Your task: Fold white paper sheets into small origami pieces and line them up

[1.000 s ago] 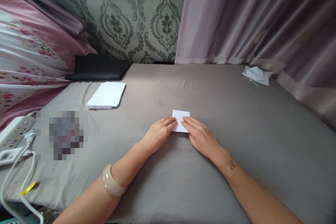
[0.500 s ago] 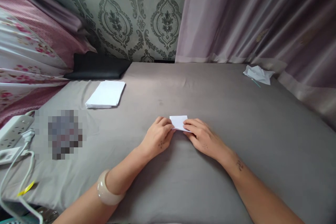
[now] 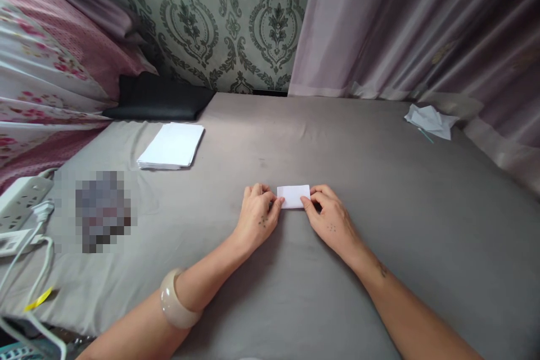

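A small folded piece of white paper is held between my two hands, just above or on the grey sheet. My left hand pinches its left edge, with the thumb on the near face and the fingers curled behind. At the right edge my right hand grips the paper, thumb in front and fingers at the back. A pale bangle sits on my left forearm. The fingertips behind the paper are partly hidden.
A stack of white paper lies at the back left, before a black folded item. Crumpled white paper rests at the back right. Power strips with cables and a blurred-out object are on the left.
The fingers have shifted to the paper's side edges, and both thumbs now show in front. The paper looks flatter and more level. The camera view has moved slightly.
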A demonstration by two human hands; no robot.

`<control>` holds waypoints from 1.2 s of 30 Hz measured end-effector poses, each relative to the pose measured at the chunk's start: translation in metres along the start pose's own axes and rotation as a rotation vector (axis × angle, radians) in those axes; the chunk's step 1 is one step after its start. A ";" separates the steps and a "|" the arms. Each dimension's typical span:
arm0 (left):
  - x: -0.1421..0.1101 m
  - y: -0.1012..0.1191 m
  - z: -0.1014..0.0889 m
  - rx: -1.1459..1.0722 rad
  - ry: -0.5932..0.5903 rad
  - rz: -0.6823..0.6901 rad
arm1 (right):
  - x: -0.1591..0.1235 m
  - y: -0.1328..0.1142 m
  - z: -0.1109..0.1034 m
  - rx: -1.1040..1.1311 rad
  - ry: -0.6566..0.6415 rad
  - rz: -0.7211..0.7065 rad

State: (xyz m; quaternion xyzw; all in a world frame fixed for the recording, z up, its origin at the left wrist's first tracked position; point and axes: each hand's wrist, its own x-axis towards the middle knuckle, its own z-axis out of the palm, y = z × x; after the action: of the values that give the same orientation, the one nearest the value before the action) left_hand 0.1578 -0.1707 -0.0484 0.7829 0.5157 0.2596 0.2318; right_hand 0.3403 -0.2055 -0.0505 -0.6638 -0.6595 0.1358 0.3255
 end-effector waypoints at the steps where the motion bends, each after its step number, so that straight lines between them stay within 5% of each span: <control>1: 0.001 0.000 0.000 -0.001 -0.002 -0.011 | 0.000 0.000 0.000 0.004 0.004 0.009; 36: 0.009 0.000 0.006 0.046 0.028 -0.080 | 0.004 0.004 0.009 -0.230 -0.012 -0.041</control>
State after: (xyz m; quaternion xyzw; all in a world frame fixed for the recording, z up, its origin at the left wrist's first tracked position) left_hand 0.1643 -0.1633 -0.0511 0.7631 0.5555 0.2492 0.2168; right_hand 0.3385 -0.1991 -0.0592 -0.6822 -0.6862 0.0564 0.2460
